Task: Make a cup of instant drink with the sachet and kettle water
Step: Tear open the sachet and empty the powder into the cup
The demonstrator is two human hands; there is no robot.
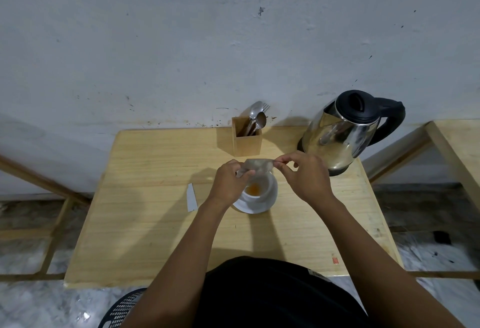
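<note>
A white cup stands on a white saucer in the middle of the wooden table. Orange powder lies in the cup's bottom. Both hands hold a silvery sachet just above the cup. My left hand pinches its left end, and my right hand pinches its right end. A steel kettle with a black lid and handle stands at the back right of the table.
A wooden holder with spoons and a fork stands at the back of the table by the wall. A torn white strip lies left of the saucer. Another wooden table stands to the right, and a black perforated stool edge shows below.
</note>
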